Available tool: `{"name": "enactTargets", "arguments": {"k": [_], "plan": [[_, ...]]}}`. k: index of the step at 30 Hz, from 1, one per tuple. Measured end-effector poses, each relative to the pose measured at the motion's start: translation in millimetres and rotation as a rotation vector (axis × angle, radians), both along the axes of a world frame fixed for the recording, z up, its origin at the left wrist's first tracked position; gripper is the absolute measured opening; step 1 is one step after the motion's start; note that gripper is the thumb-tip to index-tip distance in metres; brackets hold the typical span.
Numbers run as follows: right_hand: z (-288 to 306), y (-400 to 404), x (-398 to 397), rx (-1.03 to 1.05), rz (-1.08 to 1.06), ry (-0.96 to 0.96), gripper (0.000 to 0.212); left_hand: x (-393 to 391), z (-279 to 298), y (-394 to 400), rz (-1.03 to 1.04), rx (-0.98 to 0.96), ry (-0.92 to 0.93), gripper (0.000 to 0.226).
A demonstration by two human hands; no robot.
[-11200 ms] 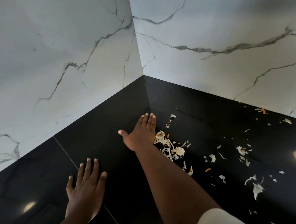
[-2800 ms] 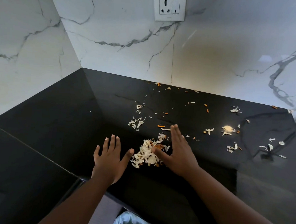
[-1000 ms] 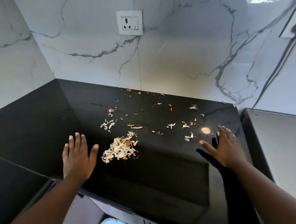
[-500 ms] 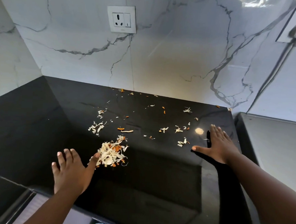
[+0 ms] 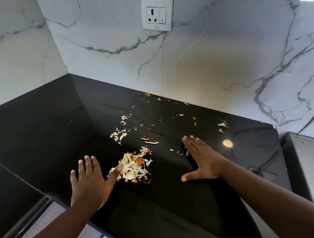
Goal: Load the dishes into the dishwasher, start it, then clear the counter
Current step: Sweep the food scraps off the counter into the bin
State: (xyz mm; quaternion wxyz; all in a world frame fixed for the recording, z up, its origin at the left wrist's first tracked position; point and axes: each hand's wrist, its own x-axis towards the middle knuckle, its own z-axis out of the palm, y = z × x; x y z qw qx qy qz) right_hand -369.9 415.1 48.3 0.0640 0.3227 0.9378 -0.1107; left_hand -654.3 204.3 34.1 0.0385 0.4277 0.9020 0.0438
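Observation:
A heap of pale and orange vegetable peelings [image 5: 132, 167] lies on the glossy black counter [image 5: 61, 132]. My left hand [image 5: 90, 182] lies flat on the counter near the front edge, fingers straight, its thumb touching the heap's left side. My right hand [image 5: 201, 157] is flat on the counter to the right of the heap, fingers straight and pointing back left, a hand's width from the heap. Loose scraps [image 5: 119, 134] are scattered behind the heap, and more peel bits [image 5: 223, 124] lie towards the back wall.
White marble walls meet in a corner at the back left. A wall socket [image 5: 156, 14] sits above the counter. A grey steel surface [image 5: 305, 155] adjoins the counter on the right. The counter's front edge runs below my left wrist.
My right hand has swept left across the counter, from near the right end towards the heap. My left hand stays beside the heap with its thumb against it.

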Motion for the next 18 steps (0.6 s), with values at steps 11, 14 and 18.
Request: {"name": "enactTargets", "arguments": {"k": [11, 14, 18], "plan": [[3.3, -45.5, -98.7, -0.182, -0.112, 0.375, 0.106, -2.0, -0.4, 1.3, 0.013, -0.053, -0.031, 0.123], [14.2, -28.6, -89.7, -0.208, -0.308, 0.662, 0.088, 0.2, 2.6, 2.6, 0.018, -0.091, -0.041, 0.129], [19.5, 37.2, -27.1, 0.049, -0.565, 0.593, 0.090, 0.6, 5.0, 2.9, 0.018, -0.111, -0.055, 0.138]]}}
